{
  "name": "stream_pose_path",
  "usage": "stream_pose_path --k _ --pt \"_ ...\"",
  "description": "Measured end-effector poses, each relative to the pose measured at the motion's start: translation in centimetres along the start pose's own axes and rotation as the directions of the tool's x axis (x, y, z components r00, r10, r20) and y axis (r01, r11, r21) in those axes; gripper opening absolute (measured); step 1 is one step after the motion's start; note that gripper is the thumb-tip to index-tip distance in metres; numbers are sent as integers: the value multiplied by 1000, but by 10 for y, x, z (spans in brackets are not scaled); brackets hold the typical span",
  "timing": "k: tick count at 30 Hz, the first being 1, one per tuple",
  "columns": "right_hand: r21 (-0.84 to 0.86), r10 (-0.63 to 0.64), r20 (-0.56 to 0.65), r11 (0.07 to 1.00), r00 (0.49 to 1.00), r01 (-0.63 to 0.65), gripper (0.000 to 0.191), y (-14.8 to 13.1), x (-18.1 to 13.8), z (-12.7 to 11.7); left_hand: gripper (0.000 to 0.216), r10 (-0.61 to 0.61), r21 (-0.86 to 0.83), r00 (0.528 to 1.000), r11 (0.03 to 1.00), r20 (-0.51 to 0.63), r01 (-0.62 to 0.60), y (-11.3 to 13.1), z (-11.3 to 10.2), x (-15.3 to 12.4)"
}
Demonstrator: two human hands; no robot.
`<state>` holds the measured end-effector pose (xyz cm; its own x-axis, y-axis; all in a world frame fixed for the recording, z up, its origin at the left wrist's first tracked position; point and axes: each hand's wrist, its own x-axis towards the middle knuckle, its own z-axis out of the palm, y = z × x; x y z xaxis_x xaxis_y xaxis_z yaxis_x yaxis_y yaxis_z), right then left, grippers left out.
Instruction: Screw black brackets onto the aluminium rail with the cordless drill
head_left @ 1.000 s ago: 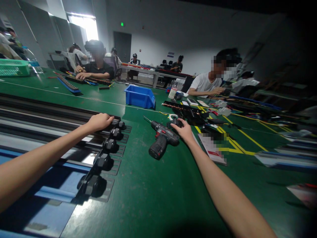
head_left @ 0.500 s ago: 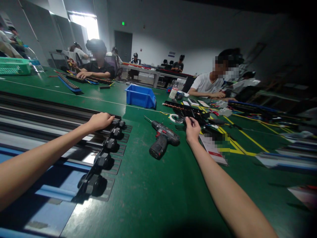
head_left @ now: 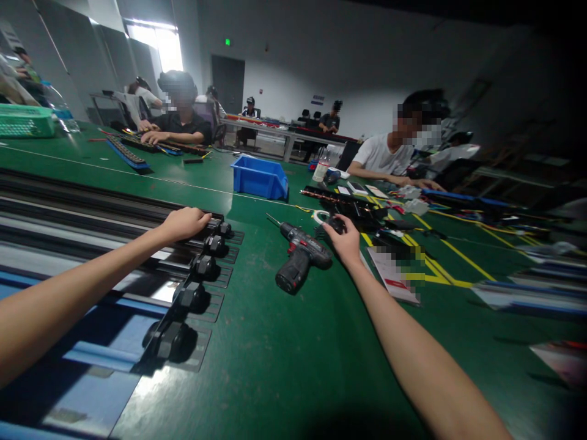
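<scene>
Rails [head_left: 92, 198] ran out left from under the left hand [head_left: 186, 224], black ends just past its fingertips. Left fingers were bunched together over the top of the nearest-to-hand rail; couldn't tell whether they gripped it or only rested there.

Glands [head_left: 206, 267] stood in a row from just beside the left fingertips down toward the wearer, slotted plates [head_left: 222, 277] by them on the right. Weak spot, I judged: if the left fingers leaned or dragged, the rail ends could shift and knock that row out of line.

Bin [head_left: 259, 177] sat well apart from both hands, beyond and between them.

Drill [head_left: 300, 253] lay on its side just left of the right fingers, bit aimed away from them, toward the far left. Likely snag: right thumb or wrist swinging left could catch the drill body and spin the bit around.

Ring [head_left: 315, 216], white, lay just beyond the right fingertips. Right hand [head_left: 343, 238] had thumb and fingers closed around a small dark part [head_left: 337, 224]; its shape was mostly covered. A loose pinch there could drop it among the black frames [head_left: 353, 205] just beyond those fingers, where dark on dark would hide it.

Booklet [head_left: 392, 275] lay right of the right wrist.
</scene>
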<state>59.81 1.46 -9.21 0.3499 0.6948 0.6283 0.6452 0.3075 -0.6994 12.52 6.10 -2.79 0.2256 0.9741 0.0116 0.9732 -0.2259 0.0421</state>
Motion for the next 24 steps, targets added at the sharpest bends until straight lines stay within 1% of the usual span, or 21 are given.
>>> stream_pose_path --k 4,6,9,15,20,24 --pt "-91 -208 13 974 978 208 65 -11 -5 -1 70 2 -1 1000 1000 -8 -2 0 0 0" --pt "-110 -250 39 961 967 253 62 -13 -6 -1 70 7 -3 1000 1000 -9 -7 1 0 -1" --pt "-116 -244 59 961 968 250 60 -14 -7 0 70 8 -9 1000 1000 -9 -8 1 -1 -2" --pt "-105 -193 61 975 979 198 69 -13 -7 1 70 8 -15 1000 1000 -8 -8 1 -2 -2" --pt "-142 -203 74 967 976 212 55 -12 -7 1 70 9 -11 1000 1000 -12 -9 1 -1 -1" --pt "-150 -210 62 965 976 217 56 -8 -6 1 71 5 -9 1000 1000 -15 -5 0 0 -1"
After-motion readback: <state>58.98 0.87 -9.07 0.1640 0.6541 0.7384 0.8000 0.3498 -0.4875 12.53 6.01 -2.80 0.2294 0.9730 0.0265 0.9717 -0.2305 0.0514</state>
